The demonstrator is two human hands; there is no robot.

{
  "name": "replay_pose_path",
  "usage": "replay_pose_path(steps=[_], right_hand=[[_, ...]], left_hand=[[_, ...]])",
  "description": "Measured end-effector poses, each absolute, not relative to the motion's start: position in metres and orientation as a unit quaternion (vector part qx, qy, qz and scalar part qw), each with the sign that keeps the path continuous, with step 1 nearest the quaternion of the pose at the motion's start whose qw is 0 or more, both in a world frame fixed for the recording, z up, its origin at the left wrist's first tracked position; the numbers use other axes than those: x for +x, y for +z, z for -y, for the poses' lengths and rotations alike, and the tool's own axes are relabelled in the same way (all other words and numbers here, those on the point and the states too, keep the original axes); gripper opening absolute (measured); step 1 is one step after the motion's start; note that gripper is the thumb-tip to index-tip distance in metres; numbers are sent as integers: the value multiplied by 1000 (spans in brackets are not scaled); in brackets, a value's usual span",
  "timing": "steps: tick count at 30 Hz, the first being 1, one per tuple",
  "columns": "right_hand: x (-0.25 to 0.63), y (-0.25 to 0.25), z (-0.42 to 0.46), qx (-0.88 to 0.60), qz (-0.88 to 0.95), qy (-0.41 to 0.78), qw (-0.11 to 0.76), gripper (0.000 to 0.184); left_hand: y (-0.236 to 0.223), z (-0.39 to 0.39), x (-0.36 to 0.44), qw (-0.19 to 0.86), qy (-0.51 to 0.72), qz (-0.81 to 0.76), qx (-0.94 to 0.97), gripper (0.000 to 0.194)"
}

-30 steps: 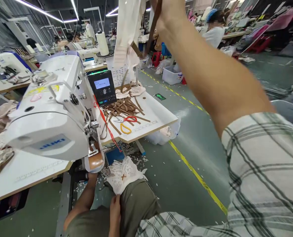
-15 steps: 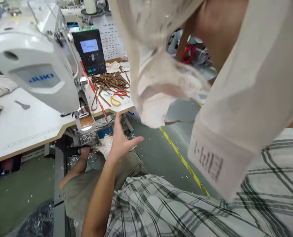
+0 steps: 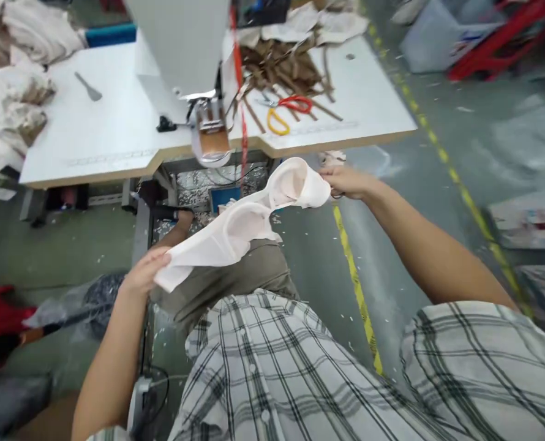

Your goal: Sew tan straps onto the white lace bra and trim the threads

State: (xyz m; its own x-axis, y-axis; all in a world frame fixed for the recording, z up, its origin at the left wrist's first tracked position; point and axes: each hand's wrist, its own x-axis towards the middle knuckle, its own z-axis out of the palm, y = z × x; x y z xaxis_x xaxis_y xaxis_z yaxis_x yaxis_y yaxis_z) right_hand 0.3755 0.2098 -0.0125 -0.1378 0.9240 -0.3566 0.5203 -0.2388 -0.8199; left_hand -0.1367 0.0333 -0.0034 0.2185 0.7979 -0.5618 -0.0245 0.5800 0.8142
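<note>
A pale pink bra (image 3: 236, 236) is stretched out over my lap, both cups facing up. My left hand (image 3: 144, 269) pinches the end of its wing at the lower left. The far end, beside the other cup, is gripped by my right hand (image 3: 346, 179), near the table's front edge. Some of the bra's right end is hidden in that hand. Just beyond the bra stands the sewing machine (image 3: 180, 55), its needle area (image 3: 212, 131) over the table edge.
Brown strips (image 3: 286, 67) and scissors (image 3: 286, 111) with red and yellow handles lie on the white table (image 3: 116, 128). Fabric pieces (image 3: 19, 98) are heaped at the left. A blue bin (image 3: 224, 197) sits below. Yellow tape (image 3: 355, 275) and a red stool (image 3: 506, 40) are on the right.
The bra, earlier raised close to the camera at the right, is now lowered and spread between both hands. My left hand, earlier empty and open, has taken hold of one end. The view has turned.
</note>
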Motion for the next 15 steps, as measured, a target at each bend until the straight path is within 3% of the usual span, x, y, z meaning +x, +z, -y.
replay_pose_path(steps=[3,7,10,15], right_hand=[[321,-74,-204,-642,606,431,189,21],[252,-133,-173,-577,713,340,209,51],[226,-162,-156,-542,739,356,181,66],[230,-172,-158,-598,692,353,199,47]], left_hand=[[-32,-22,-132,701,386,-537,267,60],[-65,-9,-123,729,449,-490,165,50],[-74,2,-125,722,461,-498,134,45],[-74,10,-128,701,494,-504,105,39]])
